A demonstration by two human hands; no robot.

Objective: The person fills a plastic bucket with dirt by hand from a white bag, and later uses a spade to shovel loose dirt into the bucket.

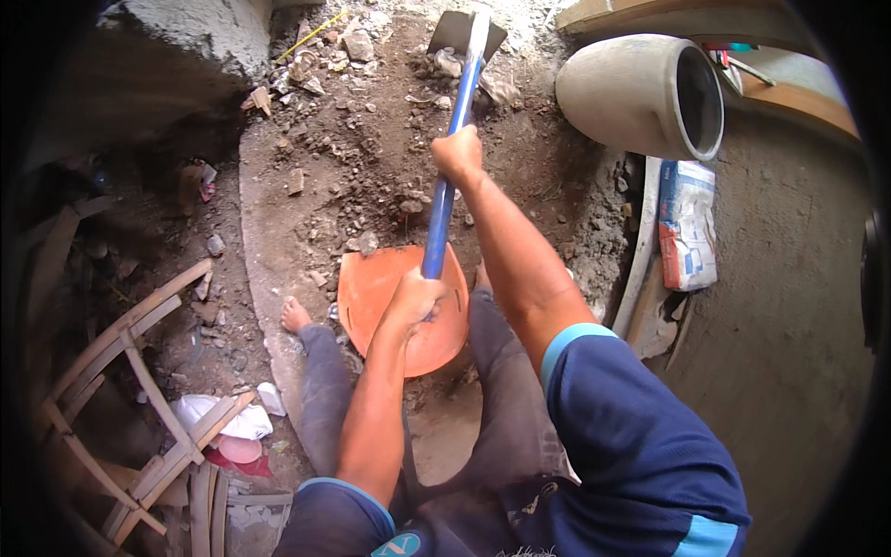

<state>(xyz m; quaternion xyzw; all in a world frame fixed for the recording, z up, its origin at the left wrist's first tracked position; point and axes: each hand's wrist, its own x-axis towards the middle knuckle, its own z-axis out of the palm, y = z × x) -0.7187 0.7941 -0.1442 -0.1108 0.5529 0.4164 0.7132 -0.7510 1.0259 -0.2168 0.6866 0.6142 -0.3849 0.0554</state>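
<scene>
A hoe with a blue handle (438, 227) stretches away from me, its flat metal blade (450, 33) resting at the far end on soil and rubble. My left hand (415, 302) is closed round the near end of the handle. Farther up, my right hand (458, 155) also wraps round it, with the arm reaching forward. Under the near part of the handle, between my feet, lies an orange plastic scoop pan (371, 290) with slots in its sides. Loose dirt and broken stones (371, 162) cover the ground between pan and blade.
At the upper right a big grey barrel-shaped pot (617, 93) lies on its side. Below it sits a blue, white and red sack (689, 227). A curved wooden lattice frame (139, 339) and a white plastic bag (223, 416) are at left, with a concrete block (200, 37) above.
</scene>
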